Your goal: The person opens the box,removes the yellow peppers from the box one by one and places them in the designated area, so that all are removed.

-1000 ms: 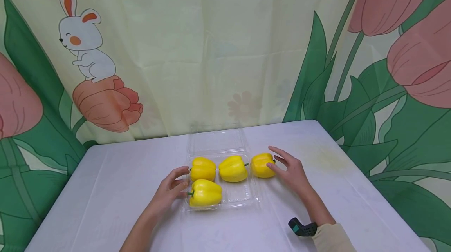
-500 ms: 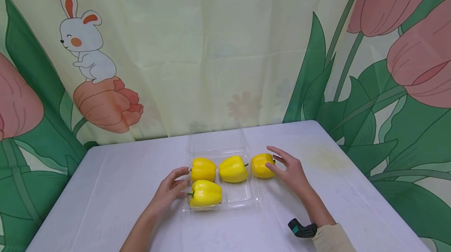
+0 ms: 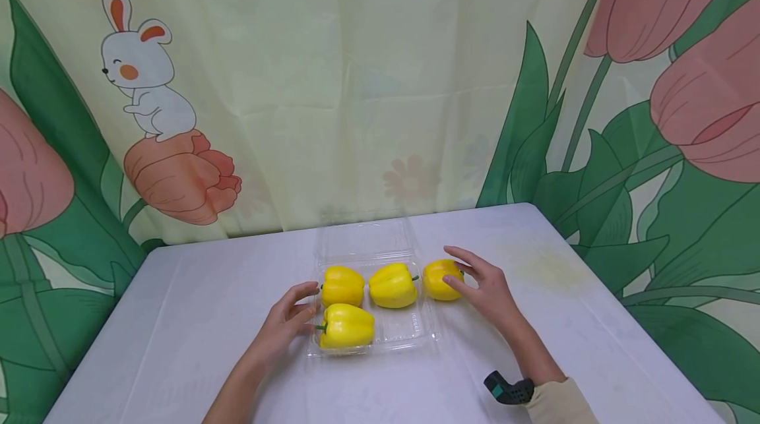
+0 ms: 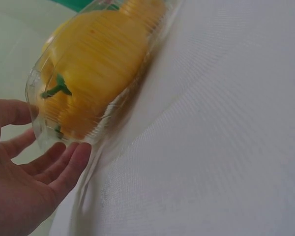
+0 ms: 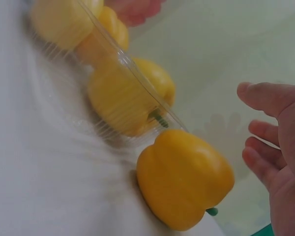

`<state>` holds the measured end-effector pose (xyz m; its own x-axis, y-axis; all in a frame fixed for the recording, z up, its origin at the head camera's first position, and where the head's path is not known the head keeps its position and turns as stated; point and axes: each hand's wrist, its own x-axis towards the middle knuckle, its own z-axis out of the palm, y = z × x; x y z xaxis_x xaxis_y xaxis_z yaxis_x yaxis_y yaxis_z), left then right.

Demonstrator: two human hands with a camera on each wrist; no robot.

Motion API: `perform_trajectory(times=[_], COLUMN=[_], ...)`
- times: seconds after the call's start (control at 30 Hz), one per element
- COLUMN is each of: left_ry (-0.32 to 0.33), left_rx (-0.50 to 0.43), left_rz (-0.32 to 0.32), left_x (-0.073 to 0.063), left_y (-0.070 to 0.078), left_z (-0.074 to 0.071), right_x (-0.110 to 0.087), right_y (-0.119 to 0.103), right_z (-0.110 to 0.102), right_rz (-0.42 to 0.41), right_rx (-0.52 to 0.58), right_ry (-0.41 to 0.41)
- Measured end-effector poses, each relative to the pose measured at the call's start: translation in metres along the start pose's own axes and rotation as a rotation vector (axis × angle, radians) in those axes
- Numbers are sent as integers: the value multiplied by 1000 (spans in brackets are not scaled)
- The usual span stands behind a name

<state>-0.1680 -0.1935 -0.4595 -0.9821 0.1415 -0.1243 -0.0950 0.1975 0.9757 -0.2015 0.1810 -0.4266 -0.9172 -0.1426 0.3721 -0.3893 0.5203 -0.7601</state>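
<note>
A clear plastic clamshell box (image 3: 399, 330) lies on the table with three yellow bell peppers in it. Two peppers, one at the back left (image 3: 342, 284) and one at the back right (image 3: 393, 285), sit behind the front left pepper (image 3: 349, 326). My left hand (image 3: 287, 317) is at the box's left side, thumb and fingertips resting at its wall in the left wrist view. Just outside the box's right wall stands another yellow bell pepper (image 5: 182, 179). My right hand (image 3: 483, 284) hovers beside it with relaxed, spread fingers, apart from it in the right wrist view.
The box's lid (image 3: 365, 239) is folded back toward the curtain (image 3: 410, 81), which hangs at the table's far edge. A white cloth covers the table (image 3: 196, 318). A black device (image 3: 509, 388) sits on the right wrist by the sleeve (image 3: 561, 403).
My right hand has shifted slightly to the left over the pepper outside the box. The left hand, the box and the peppers stay where they were.
</note>
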Motion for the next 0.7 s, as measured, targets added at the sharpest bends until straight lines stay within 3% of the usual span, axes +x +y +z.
perform_trajectory(times=[0.33, 0.7], left_ry=[4, 14], left_rx=[-9, 3], left_rz=[-3, -13], left_x=[-1, -1], left_y=[1, 2], left_z=[0, 1], right_x=[-1, -1], right_y=[-4, -8], right_z=[3, 7], right_rz=[-22, -39], right_rx=[-23, 64], right_ry=[-6, -39])
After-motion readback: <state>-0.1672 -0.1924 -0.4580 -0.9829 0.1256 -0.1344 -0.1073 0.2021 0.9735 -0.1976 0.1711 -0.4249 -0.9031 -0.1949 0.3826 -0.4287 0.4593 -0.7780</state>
